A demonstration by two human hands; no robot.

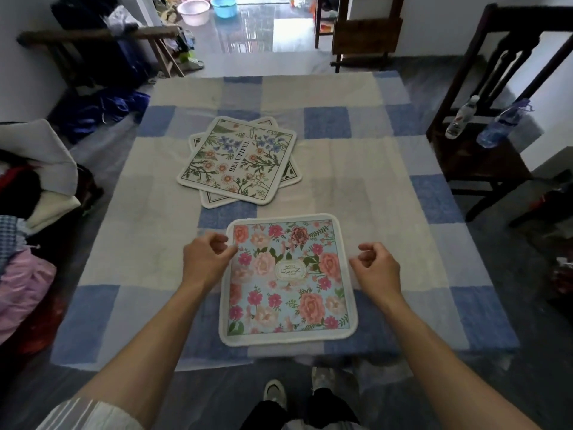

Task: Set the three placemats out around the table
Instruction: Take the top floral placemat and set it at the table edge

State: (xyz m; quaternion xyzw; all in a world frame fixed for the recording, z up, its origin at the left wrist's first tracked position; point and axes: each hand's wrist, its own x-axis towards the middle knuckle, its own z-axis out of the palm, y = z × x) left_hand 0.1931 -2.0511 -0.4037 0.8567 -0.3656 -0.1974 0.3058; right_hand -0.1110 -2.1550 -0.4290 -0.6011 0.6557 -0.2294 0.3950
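Note:
A pale blue placemat with pink roses (pixel 288 283) lies flat at the near edge of the table, straight in front of me. My left hand (pixel 204 262) hovers at its left edge with loosely curled fingers, and a fingertip just reaches the mat's border. My right hand (pixel 376 268) is beside the right edge, fingers loosely curled, a small gap from the mat. Neither hand holds anything. In the middle of the table a cream placemat reading "BEAUTIFUL" (pixel 237 159) lies askew on top of a third placemat (pixel 291 175), of which only corners show.
The table carries a blue and cream checked cloth (pixel 372 187). A dark wooden chair (pixel 483 162) at the right holds two plastic bottles (pixel 462 117). Piled clothes (pixel 28 243) sit at the left. My feet (pixel 274 389) stand at the near edge.

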